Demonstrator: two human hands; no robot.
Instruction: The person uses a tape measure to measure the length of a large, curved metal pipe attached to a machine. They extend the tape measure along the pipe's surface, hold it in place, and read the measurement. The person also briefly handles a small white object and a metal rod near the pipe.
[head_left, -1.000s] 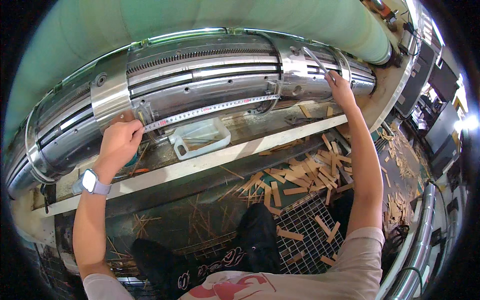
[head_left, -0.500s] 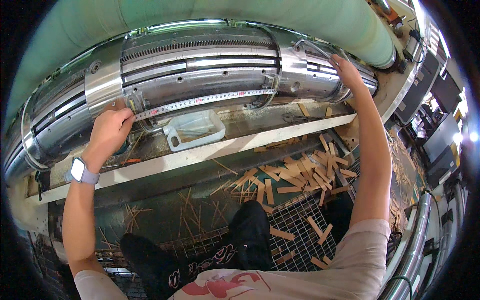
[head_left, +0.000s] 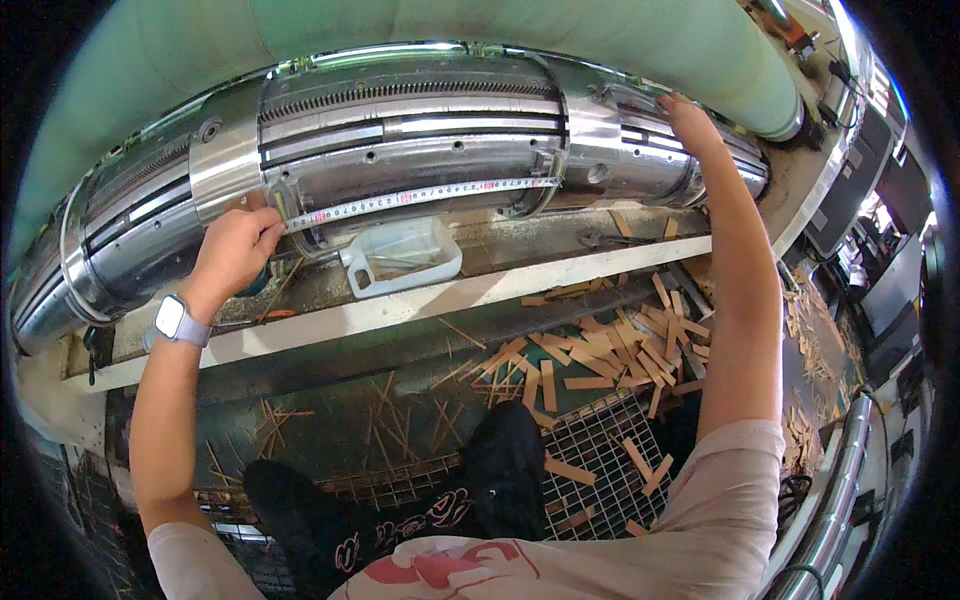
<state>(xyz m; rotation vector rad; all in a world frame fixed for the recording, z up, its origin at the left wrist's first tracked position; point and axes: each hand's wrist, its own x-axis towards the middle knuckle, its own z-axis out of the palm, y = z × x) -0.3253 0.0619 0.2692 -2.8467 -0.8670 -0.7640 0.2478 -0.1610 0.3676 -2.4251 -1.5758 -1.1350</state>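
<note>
My left hand (head_left: pixel 236 252) pinches the near end of a tape measure (head_left: pixel 430 193). Its white blade runs right along the front of a large steel cylinder (head_left: pixel 410 155) to a small bracket (head_left: pixel 545 165). A dark part of the tape's case shows under my palm. My right hand (head_left: pixel 692 128) is at the upper right of the cylinder, its fingers closed on the end of a thin bent metal bar, seemingly a hex key (head_left: pixel 628 95), which reaches left to the steel collar. The fingertips are partly hidden.
Behind the cylinder runs a big pale green roller (head_left: pixel 400 25). On the ledge (head_left: pixel 330 320) below lie a cut white plastic jug (head_left: pixel 405 262) and pliers (head_left: pixel 600 240). Wooden strips (head_left: pixel 600 355) and thin sticks litter the floor and grating (head_left: pixel 600 430) by my feet. Metal bars (head_left: pixel 835 500) lie at right.
My right hand has moved up and away over the cylinder, and the bent bar has swung with it. The left hand stays on the tape. The whole view has shifted slightly.
</note>
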